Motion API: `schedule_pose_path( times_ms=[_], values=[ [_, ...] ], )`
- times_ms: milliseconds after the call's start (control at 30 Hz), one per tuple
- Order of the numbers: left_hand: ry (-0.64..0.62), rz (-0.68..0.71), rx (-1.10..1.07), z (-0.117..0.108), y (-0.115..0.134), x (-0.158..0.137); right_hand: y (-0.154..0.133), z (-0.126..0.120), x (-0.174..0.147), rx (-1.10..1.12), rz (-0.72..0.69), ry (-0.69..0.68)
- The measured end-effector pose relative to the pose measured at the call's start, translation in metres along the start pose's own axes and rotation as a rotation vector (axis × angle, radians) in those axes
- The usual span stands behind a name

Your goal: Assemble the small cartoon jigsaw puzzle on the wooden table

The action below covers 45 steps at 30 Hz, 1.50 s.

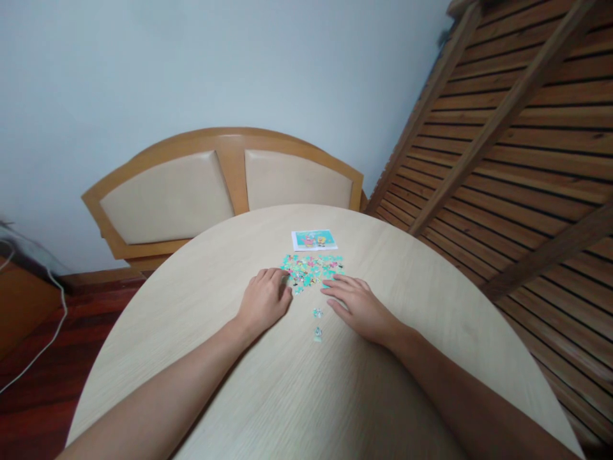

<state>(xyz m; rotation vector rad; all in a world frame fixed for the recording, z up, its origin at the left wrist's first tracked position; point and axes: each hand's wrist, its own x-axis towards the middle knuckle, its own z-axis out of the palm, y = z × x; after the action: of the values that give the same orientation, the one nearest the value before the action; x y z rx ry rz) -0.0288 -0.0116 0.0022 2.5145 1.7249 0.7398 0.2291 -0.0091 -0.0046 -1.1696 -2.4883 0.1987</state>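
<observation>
Small jigsaw puzzle pieces [311, 268], mostly turquoise with pink, yellow and white bits, lie in a loose pile on the round table [282, 396]. My left hand [265, 297] rests palm down at the pile's left edge, fingers loosely bent, thumb apart, index fingertip by the pieces. At the lower right edge my right hand [357, 303] lies with its fingers stretched out and spread, fingertips at the turquoise pieces. Between the hands, closer to me, are a small cluster of pieces [318, 312] and another small cluster [318, 333] below it.
A picture sheet [315, 240] with cartoon figures on turquoise lies beyond the pile. Behind the table stands a wooden headboard [230, 144] with cream panels against a pale wall. Wooden slats [517, 160] lean at the right. A white cable [62, 313] hangs at the left.
</observation>
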Motion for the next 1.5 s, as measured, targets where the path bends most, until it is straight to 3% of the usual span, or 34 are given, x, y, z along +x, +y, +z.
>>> schedule_pose_path(
  times_ms=[133,367,700,833,1100,1300,1367,1500],
  values=[
    [0.003,0.009,-0.013,0.001,-0.003,0.002,0.003,0.0,0.002,0.033,-0.049,0.066],
    [-0.077,0.252,-0.062,0.007,-0.002,0.004,0.0,-0.001,0.004,0.054,-0.097,0.111],
    [-0.002,0.076,0.116,-0.01,0.006,0.003,0.007,-0.002,0.002,0.031,-0.077,0.119],
    [0.0,0.078,0.114,-0.011,0.01,0.002,0.005,-0.001,0.001,0.002,-0.043,0.106],
    [-0.128,0.341,-0.028,0.002,0.01,-0.001,0.0,0.001,0.002,-0.004,-0.033,0.096],
    [-0.193,0.469,-0.14,-0.002,0.013,-0.002,-0.002,0.0,0.002,-0.01,-0.016,0.086],
    [-0.161,0.442,-0.155,-0.002,0.013,-0.001,-0.003,-0.002,0.002,-0.016,-0.021,0.071],
    [-0.065,0.252,-0.098,-0.002,0.011,0.001,-0.007,-0.006,0.0,-0.032,-0.067,-0.044]
  ],
)
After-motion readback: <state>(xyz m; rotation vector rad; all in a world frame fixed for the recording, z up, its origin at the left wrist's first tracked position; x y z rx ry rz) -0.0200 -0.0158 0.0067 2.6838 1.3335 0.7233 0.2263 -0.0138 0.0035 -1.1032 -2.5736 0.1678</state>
